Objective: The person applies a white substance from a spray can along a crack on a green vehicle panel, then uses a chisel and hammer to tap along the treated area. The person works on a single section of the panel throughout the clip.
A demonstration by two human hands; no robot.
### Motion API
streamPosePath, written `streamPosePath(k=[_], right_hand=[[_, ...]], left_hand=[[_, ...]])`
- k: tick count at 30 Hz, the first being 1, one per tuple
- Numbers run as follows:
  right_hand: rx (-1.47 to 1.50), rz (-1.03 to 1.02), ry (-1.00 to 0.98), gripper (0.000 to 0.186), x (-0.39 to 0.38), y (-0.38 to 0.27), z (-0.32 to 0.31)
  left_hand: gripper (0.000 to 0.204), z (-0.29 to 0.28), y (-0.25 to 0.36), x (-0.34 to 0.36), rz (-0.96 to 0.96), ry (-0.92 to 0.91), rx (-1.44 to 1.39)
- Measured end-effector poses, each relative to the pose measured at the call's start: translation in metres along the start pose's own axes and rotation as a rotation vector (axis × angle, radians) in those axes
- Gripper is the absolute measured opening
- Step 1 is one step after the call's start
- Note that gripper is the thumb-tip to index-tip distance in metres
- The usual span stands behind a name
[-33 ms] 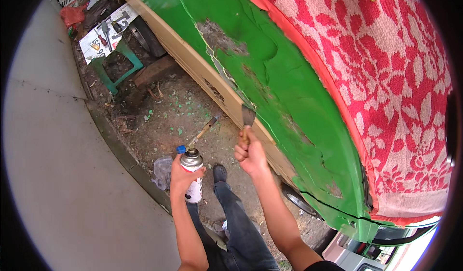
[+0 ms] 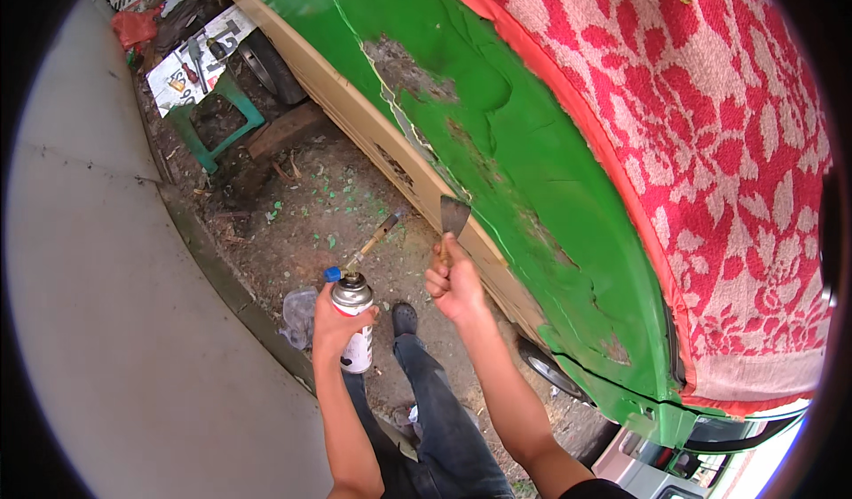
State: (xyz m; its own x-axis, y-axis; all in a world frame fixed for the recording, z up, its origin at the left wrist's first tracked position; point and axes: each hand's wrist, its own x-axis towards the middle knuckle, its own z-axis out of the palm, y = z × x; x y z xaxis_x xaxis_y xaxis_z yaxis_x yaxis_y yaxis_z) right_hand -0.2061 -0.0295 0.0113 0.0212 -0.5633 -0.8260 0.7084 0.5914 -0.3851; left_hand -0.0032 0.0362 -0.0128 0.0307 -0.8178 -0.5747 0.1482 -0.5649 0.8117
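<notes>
A: Your right hand point(image 2: 457, 286) has its fingers curled and closed together, pinching the handle of the scraper point(image 2: 455, 216); the blade points away from you.
B: Does the blade touch the car?
A: You hold it over the tan strip point(image 2: 355, 130), just beside the edge of the green panel point(image 2: 541, 162); contact cannot be told.
B: And your left hand point(image 2: 340, 326)?
A: Its fingers wrap around the can point(image 2: 353, 295), with one digit up by the blue knob point(image 2: 333, 274); the nozzle point(image 2: 380, 236) slants up and right, toward the car; whether it is lit, you cannot tell from here.
B: What lies further out from you?
A: Green flakes point(image 2: 330, 241) dot the ground beyond your can; a clear bag point(image 2: 300, 311) lies to its left; your dark shoe point(image 2: 404, 319) shows below, between your arms; rough grey patches point(image 2: 413, 71) break the panel; a red-and-white cloth point(image 2: 710, 162) covers the car on your right; tools point(image 2: 193, 62) lie on a white board point(image 2: 164, 95) upon a green stool point(image 2: 232, 108), far left.
</notes>
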Motion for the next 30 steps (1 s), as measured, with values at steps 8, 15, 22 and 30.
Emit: streamPosePath(k=[8,15,22,30], right_hand=[[-0.140,-0.029,-0.115,0.032,-0.028,0.016,0.001],[-0.328,-0.099,-0.193,0.036,-0.066,0.002,-0.002],[-0.367,0.029,-0.077,0.031,-0.070,-0.009,-0.063],[-0.381,-0.011,-0.038,0.028,-0.089,-0.009,-0.108]], left_hand=[[0.046,-0.013,0.007,-0.007,0.046,0.044,0.034],[0.048,-0.028,0.022,-0.042,0.082,0.054,0.042],[0.055,-0.003,0.048,-0.081,0.137,0.072,0.035],[0.057,0.050,0.032,-0.041,0.123,0.007,-0.025]])
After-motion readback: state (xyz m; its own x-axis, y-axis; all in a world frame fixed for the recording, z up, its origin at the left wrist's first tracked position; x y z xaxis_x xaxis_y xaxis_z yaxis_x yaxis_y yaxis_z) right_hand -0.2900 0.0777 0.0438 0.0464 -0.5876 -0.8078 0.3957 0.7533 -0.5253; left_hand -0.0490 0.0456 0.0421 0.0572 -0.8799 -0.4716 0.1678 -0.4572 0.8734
